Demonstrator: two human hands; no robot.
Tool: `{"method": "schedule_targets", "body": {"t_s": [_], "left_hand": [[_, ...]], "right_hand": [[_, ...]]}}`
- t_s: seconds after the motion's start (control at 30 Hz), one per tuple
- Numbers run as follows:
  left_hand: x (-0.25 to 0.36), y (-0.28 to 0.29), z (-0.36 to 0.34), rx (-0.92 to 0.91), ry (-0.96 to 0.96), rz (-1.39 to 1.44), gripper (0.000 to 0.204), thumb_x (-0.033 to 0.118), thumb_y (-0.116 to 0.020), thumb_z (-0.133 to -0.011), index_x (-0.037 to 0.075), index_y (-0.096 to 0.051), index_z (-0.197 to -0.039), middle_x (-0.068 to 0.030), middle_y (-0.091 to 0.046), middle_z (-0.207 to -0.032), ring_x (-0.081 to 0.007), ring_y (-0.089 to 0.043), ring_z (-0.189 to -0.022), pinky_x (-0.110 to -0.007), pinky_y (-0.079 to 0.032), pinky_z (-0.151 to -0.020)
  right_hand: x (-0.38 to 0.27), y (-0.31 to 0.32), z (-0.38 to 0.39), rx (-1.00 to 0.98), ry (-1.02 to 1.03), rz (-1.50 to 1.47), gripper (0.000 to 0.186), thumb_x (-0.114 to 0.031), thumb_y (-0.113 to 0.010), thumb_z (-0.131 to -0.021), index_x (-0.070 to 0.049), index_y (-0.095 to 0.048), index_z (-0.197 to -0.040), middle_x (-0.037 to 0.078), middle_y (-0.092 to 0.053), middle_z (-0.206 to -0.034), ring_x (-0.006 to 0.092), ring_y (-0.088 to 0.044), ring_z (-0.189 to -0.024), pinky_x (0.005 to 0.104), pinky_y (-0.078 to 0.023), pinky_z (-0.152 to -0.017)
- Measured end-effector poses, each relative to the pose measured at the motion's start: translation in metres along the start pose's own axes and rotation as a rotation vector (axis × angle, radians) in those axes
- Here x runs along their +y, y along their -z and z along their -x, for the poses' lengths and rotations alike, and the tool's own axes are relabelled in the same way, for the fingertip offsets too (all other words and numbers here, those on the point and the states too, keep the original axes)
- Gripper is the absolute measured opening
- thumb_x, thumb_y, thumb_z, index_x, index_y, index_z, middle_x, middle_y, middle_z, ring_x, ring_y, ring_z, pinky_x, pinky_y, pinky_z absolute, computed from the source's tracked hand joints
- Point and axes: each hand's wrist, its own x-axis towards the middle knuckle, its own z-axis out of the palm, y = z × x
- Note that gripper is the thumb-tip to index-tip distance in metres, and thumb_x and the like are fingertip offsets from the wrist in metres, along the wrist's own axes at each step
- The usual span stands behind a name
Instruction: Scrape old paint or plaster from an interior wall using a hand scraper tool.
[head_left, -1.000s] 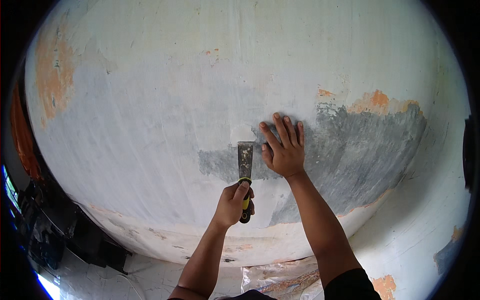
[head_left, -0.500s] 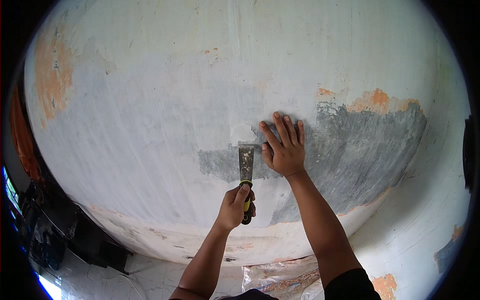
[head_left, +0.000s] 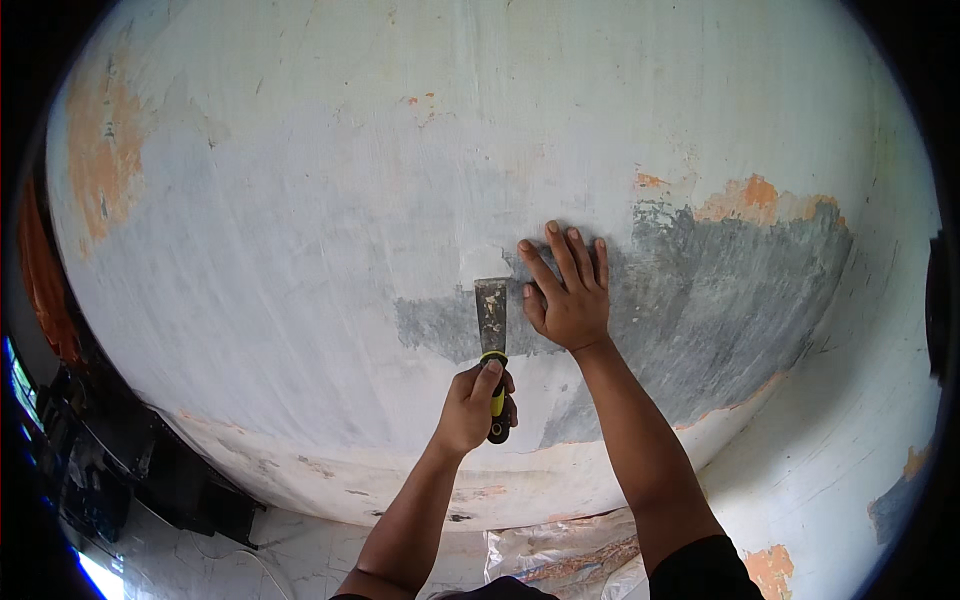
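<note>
L hand (head_left: 472, 405), wrapped tight round a putty knife (head_left: 491, 312), aims its blade up at a pale patch (head_left: 487, 262); empty R hand (head_left: 572, 305) lies spread on wall (head_left: 290, 260). Sideways slip could nick R thumb.

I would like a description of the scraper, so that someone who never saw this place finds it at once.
Start from the pale wall, then its grey patch, where the right hand lies flat. Left of that hand, the left hand grips the scraper, blade pointing up. Its black-and-yellow handle and straight, stained blade set it apart from the hands and patch.
</note>
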Motion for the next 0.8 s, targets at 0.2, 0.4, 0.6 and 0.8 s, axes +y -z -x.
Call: {"method": "schedule_targets", "body": {"t_s": [0.2,0.4,0.6,0.8], "left_hand": [[-0.003,0.005,0.000,-0.027,0.010,0.023,0.044,0.038,-0.041,-0.105,0.002,-0.053,-0.082,-0.0042,-0.054,-0.062,-0.0150,-0.058,-0.047,-0.028,-0.044,-0.045],[-0.011,0.004,0.004,-0.019,0.010,0.014,0.045,0.039,-0.041,-0.105,0.002,-0.053,-0.082,-0.0041,-0.054,-0.062,-0.0148,-0.058,-0.047,-0.027,-0.044,-0.045],[-0.002,0.002,-0.001,-0.016,0.002,0.008,0.044,0.038,-0.041,-0.105,0.003,-0.053,-0.082,-0.0034,-0.054,-0.064,-0.0144,-0.058,-0.047,-0.028,-0.044,-0.045],[-0.012,0.003,0.000,-0.009,0.001,0.033,0.042,0.036,-0.041,-0.105,0.003,-0.053,-0.081,-0.0033,-0.053,-0.064,-0.0145,-0.057,-0.047,-0.028,-0.044,-0.045]], "right_hand": [[-0.001,-0.001,0.000,0.007,0.006,-0.012,0.049,-0.030,-0.050,-0.091,-0.024,-0.055,-0.139,0.010,-0.040,-0.153,0.0314,-0.035,-0.141,0.0545,-0.018,-0.117],[0.001,0.000,0.000,0.002,0.004,-0.002,0.051,-0.030,-0.051,-0.090,-0.024,-0.054,-0.140,0.010,-0.040,-0.153,0.0311,-0.035,-0.141,0.0541,-0.018,-0.117],[-0.001,0.000,0.000,0.002,-0.001,-0.002,0.051,-0.030,-0.052,-0.090,-0.024,-0.054,-0.141,0.010,-0.040,-0.153,0.0309,-0.035,-0.141,0.0541,-0.018,-0.117],[-0.001,0.000,0.000,0.004,0.007,-0.008,0.051,-0.031,-0.051,-0.090,-0.024,-0.054,-0.140,0.010,-0.039,-0.153,0.0307,-0.035,-0.141,0.0544,-0.017,-0.117]]}}
